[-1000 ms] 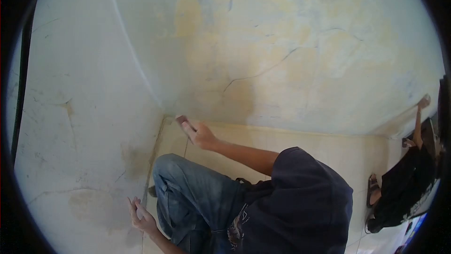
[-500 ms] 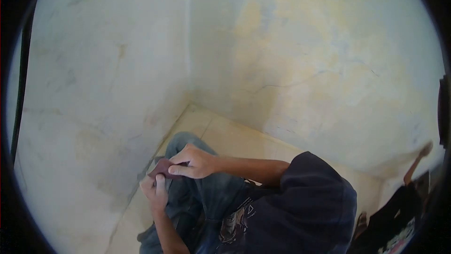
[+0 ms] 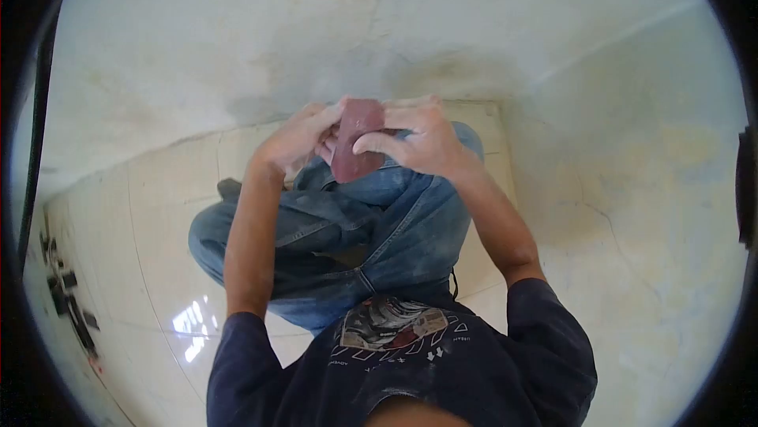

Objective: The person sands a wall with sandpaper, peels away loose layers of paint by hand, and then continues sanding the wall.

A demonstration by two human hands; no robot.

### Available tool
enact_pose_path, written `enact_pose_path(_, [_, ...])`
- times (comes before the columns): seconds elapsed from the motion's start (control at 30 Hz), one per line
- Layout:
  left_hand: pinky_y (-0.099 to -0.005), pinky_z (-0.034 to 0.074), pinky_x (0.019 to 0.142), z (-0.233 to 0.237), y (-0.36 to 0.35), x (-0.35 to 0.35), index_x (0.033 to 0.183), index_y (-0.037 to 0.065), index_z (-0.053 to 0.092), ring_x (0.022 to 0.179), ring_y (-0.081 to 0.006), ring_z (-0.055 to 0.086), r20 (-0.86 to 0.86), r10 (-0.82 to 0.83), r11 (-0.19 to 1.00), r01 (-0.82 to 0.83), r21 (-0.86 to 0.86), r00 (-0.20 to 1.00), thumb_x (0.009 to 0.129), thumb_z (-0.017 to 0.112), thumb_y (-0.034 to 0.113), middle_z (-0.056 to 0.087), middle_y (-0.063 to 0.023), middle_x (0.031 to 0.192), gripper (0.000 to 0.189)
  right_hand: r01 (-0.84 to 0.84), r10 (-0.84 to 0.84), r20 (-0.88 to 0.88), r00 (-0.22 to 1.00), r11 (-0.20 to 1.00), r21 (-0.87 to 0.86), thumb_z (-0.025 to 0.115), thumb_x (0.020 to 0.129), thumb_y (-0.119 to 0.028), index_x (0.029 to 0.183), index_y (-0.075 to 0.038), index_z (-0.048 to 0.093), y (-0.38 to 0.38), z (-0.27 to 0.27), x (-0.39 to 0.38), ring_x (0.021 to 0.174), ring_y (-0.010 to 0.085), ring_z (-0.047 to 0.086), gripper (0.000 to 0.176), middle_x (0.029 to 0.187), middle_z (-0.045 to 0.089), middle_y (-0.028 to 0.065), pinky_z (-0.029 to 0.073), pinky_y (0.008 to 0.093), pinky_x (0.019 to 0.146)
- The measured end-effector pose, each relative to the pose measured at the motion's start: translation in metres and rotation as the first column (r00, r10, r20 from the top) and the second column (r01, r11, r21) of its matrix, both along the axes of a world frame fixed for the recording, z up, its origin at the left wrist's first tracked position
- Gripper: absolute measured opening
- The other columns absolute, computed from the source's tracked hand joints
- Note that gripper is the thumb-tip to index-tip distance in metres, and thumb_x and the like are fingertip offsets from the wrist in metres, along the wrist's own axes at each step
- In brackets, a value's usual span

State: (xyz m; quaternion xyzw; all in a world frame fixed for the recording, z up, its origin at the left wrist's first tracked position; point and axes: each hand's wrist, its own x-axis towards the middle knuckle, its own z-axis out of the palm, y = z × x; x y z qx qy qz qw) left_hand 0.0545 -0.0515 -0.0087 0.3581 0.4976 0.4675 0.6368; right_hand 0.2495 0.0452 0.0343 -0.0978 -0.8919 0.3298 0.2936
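Observation:
A reddish-brown piece of sandpaper is held in front of the wall, above my crossed legs. My left hand grips its left edge, with some fingers hidden behind the sheet. On the other side, my right hand pinches it, thumb across the face and fingers behind the right edge. Pale dust coats the fingers of both hands.
A patchy, whitish wall rises close ahead and meets a second, cracked wall on the right. Cream floor tiles lie around my jeans. Several dark items are at the far left.
My view has swung left to face the nearer wall, and the other person is out of sight. Both hands still hold the sandpaper, now with its long face upright.

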Motion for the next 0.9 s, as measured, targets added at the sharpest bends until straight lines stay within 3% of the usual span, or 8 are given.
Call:
enact_pose_path(0.07, [-0.0315, 0.057, 0.065, -0.002, -0.005, -0.005, 0.102, 0.000, 0.069, 0.079, -0.0212, 0.070, 0.195, 0.086, 0.996, -0.077, -0.051, 0.977, 0.104, 0.029, 0.060, 0.072, -0.0106, 0.092, 0.072, -0.023, 0.033, 0.139, 0.990, 0.997, -0.073, 0.081, 0.077, -0.023, 0.089, -0.004, 0.075, 0.005, 0.000, -0.014, 0.066, 0.0237, 0.068, 0.023, 0.081, 0.072, 0.0144, 0.051, 0.0308, 0.060])
enact_pose_path(0.17, [-0.0334, 0.061, 0.069, -0.050, -0.017, -0.036, 0.113, 0.002, 0.063, 0.082, -0.0227, 0.073, 0.376, 0.005, 0.997, 0.022, -0.069, 0.927, 0.105, 0.029, 0.054, 0.073, -0.0116, 0.095, 0.062, -0.076, 0.119, 0.343, 0.932, 0.988, -0.137, 0.080, 0.079, -0.025, 0.094, -0.003, 0.074, 0.016, -0.016, -0.042, 0.065, 0.0197, 0.065, 0.028, 0.080, 0.071, 0.0132, 0.050, 0.0302, 0.063])
enact_pose_path(0.2, [-0.0348, 0.061, 0.066, -0.071, -0.023, -0.044, 0.121, 0.002, 0.058, 0.078, -0.0258, 0.073, 0.296, 0.059, 0.979, 0.003, -0.205, 0.953, 0.107, 0.031, 0.043, 0.072, -0.0144, 0.097, 0.051, -0.151, 0.189, 0.410, 0.892, 0.981, -0.125, 0.080, 0.079, -0.026, 0.096, -0.003, 0.074, 0.026, -0.031, -0.053, 0.066, 0.0185, 0.064, 0.030, 0.079, 0.071, 0.0128, 0.050, 0.0305, 0.064])
enact_pose_path(0.3, [-0.0350, 0.060, 0.071, -0.103, -0.035, -0.039, 0.108, 0.000, 0.066, 0.086, -0.0262, 0.073, 0.089, 0.054, 0.964, -0.029, -0.263, 0.995, 0.105, 0.037, 0.033, 0.073, -0.0164, 0.097, 0.045, -0.310, 0.359, 0.429, 0.829, 0.933, -0.181, 0.079, 0.079, -0.029, 0.102, -0.004, 0.074, 0.039, -0.078, -0.078, 0.067, 0.0174, 0.062, 0.034, 0.079, 0.071, 0.0121, 0.050, 0.0319, 0.067])
enact_pose_path(0.47, [-0.0357, 0.060, 0.072, -0.125, -0.033, -0.044, 0.114, -0.001, 0.063, 0.089, -0.0251, 0.072, 0.213, 0.180, 0.969, -0.135, -0.208, 0.960, 0.097, 0.052, 0.018, 0.071, -0.0159, 0.105, 0.028, -0.265, 0.395, 0.382, 0.835, 0.898, -0.350, 0.079, 0.079, -0.031, 0.111, -0.008, 0.073, 0.045, -0.103, -0.091, 0.072, 0.0227, 0.065, 0.040, 0.084, 0.072, 0.0149, 0.051, 0.0351, 0.070])
enact_pose_path(0.67, [-0.0362, 0.062, 0.075, -0.140, -0.037, -0.056, 0.126, -0.001, 0.056, 0.095, -0.0229, 0.070, 0.409, 0.103, 0.994, -0.085, -0.062, 0.907, 0.092, 0.065, 0.020, 0.067, -0.0142, 0.114, 0.041, -0.226, 0.315, 0.297, 0.901, 0.927, -0.298, 0.077, 0.079, -0.038, 0.112, -0.015, 0.074, 0.033, -0.093, -0.076, 0.076, 0.0363, 0.068, 0.040, 0.084, 0.071, 0.0195, 0.053, 0.0423, 0.074])
enact_pose_path(0.8, [-0.0362, 0.062, 0.074, -0.140, -0.045, -0.068, 0.133, -0.001, 0.051, 0.102, -0.0238, 0.069, 0.466, -0.063, 0.994, 0.097, -0.049, 0.882, 0.088, 0.071, 0.023, 0.065, -0.0143, 0.120, 0.055, -0.234, 0.316, 0.265, 0.911, 0.925, -0.298, 0.078, 0.080, -0.037, 0.110, -0.014, 0.074, 0.039, -0.088, -0.071, 0.076, 0.0342, 0.068, 0.038, 0.084, 0.071, 0.0170, 0.053, 0.0409, 0.074])
enact_pose_path(0.9, [-0.0398, 0.061, 0.081, -0.141, -0.045, -0.059, 0.143, 0.002, 0.041, 0.109, -0.0253, 0.066, 0.386, -0.024, 0.998, 0.042, -0.038, 0.922, 0.084, 0.076, 0.030, 0.062, -0.0161, 0.124, 0.075, -0.209, 0.260, 0.349, 0.900, 0.961, -0.179, 0.076, 0.082, -0.033, 0.106, -0.012, 0.076, 0.040, -0.084, -0.072, 0.076, 0.0311, 0.068, 0.032, 0.088, 0.073, 0.0134, 0.052, 0.0395, 0.073])
